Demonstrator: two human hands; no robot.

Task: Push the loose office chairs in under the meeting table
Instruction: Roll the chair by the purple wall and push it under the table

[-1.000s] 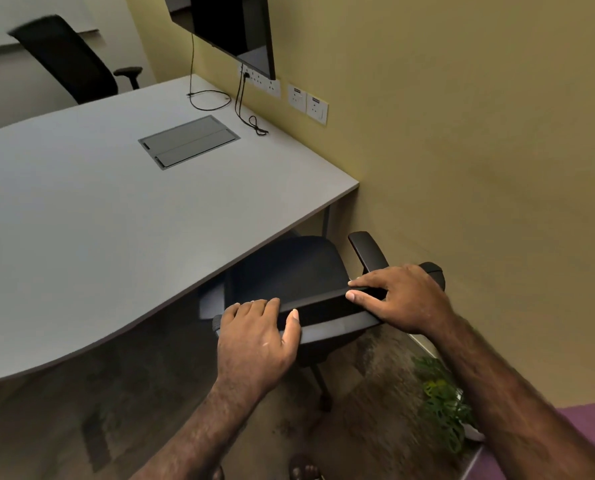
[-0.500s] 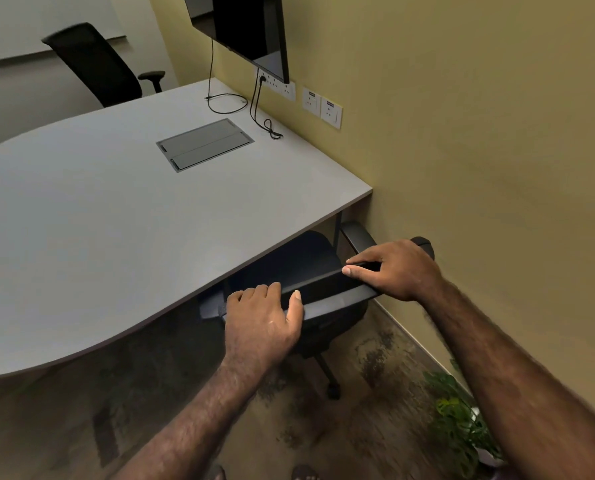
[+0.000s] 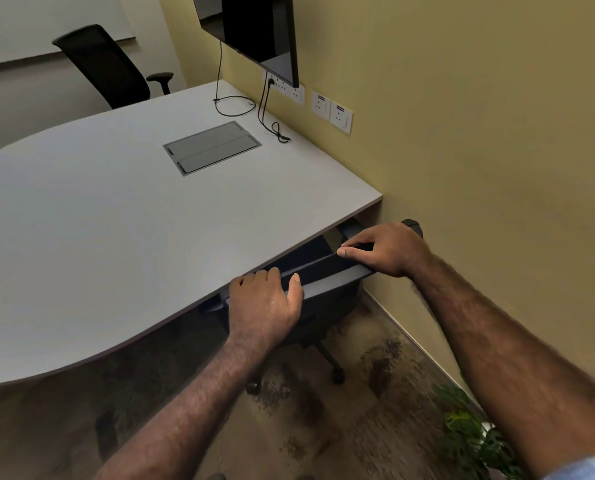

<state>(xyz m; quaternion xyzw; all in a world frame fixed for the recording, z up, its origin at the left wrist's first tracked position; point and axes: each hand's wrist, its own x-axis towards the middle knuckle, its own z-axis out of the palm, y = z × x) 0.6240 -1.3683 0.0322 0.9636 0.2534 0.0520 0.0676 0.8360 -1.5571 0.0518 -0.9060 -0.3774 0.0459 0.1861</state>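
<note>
gripping the office chair [image 3: 324, 271] backrest, fingers curled over its top, both the left hand [image 3: 263, 306] and right hand [image 3: 389, 249] are seen; seat mostly under the meeting table [image 3: 116, 216]; the right armrest [image 3: 349, 228] could be jammed against the tabletop edge.

Light's dim & warm on my feed, soft from overhead w/ no hard shadows; the bench [image 3: 116, 237] top is the brightest patch, while under it goes near black. Floor [image 3: 324, 427] and plant [image 3: 469, 431] bottom right are smeared w/ motion blur. Wide-angle bends the bench edge & wall [image 3: 479, 133] lines toward the frame edges.
</note>
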